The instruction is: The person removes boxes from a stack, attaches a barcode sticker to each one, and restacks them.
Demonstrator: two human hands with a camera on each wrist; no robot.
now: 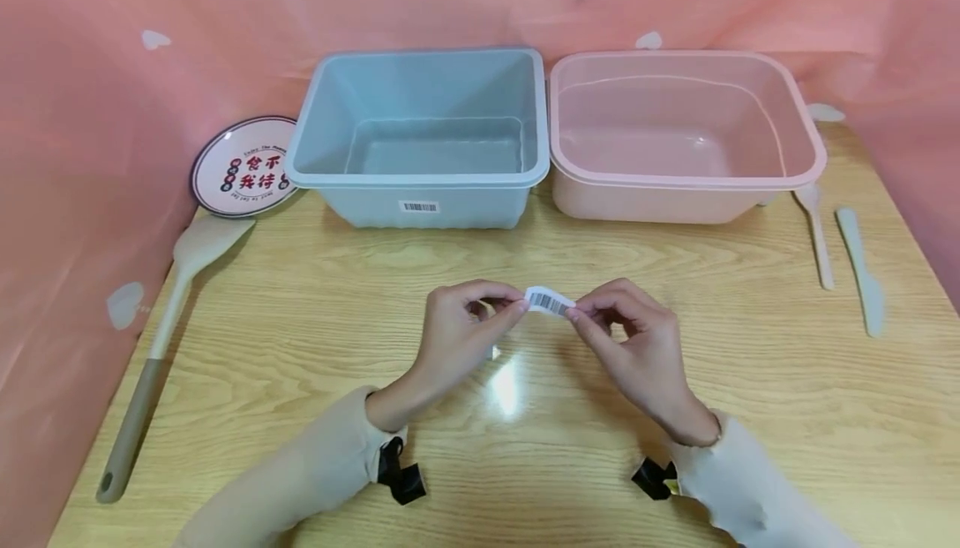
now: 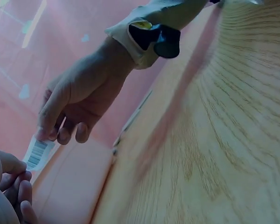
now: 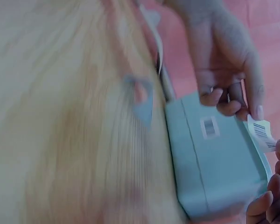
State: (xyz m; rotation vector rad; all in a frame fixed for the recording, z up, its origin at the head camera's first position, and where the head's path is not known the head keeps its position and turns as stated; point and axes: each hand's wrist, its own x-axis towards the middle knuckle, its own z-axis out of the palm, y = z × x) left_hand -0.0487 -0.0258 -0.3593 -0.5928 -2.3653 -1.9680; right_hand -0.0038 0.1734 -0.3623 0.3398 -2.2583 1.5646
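Barcode sticker [image 1: 550, 302] already off, pinched at either end between left hand [image 1: 457, 327] and right hand [image 1: 630, 335], blue tub [image 1: 420, 189] likely still labelled.

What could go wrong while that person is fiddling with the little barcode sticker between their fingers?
The barcode sticker is pinched at each end by the left hand and right hand, so it might tear or curl and stick to itself. Held in the air above the table, it could also cling to a fingertip or drop.
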